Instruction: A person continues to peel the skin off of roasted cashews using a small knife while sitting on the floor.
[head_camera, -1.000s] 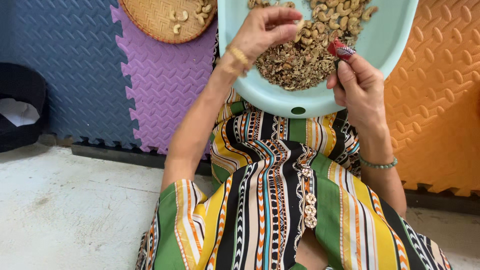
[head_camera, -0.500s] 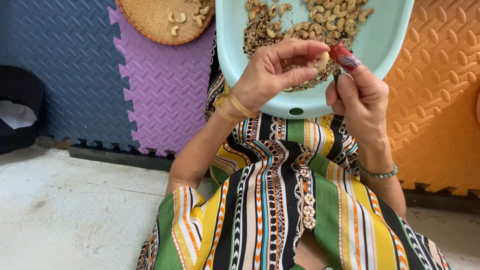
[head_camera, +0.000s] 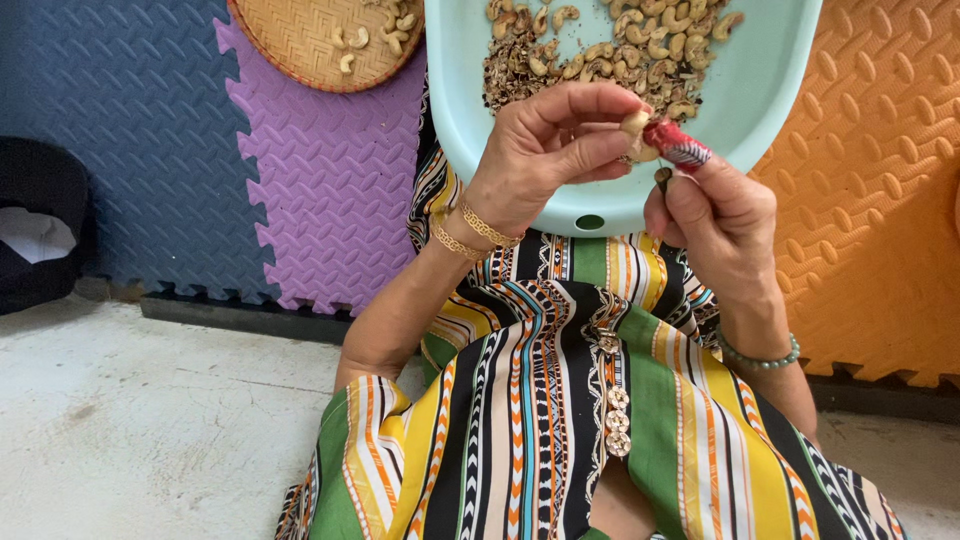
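Note:
My left hand (head_camera: 560, 145) pinches a pale cashew nut (head_camera: 634, 124) between thumb and fingers, just above the near rim of a light blue plastic basin (head_camera: 770, 90). My right hand (head_camera: 715, 215) grips a small red-handled tool (head_camera: 678, 143) whose tip touches the nut. The basin rests on my lap and holds several cashew nuts (head_camera: 650, 45) mixed with brown skins (head_camera: 510, 80). Gold bangles (head_camera: 470, 230) circle my left wrist and a green bead bracelet (head_camera: 760, 358) my right.
A round woven tray (head_camera: 300, 45) with a few peeled cashews lies at the upper left on foam floor mats, blue (head_camera: 110, 130), purple (head_camera: 330, 180) and orange (head_camera: 880, 200). A black object (head_camera: 40, 230) sits at the left edge. Bare concrete floor (head_camera: 150, 430) is below.
My left hand has come out of the nut pile with one cashew and brought it to the tool in my right hand. The view has shifted slightly.

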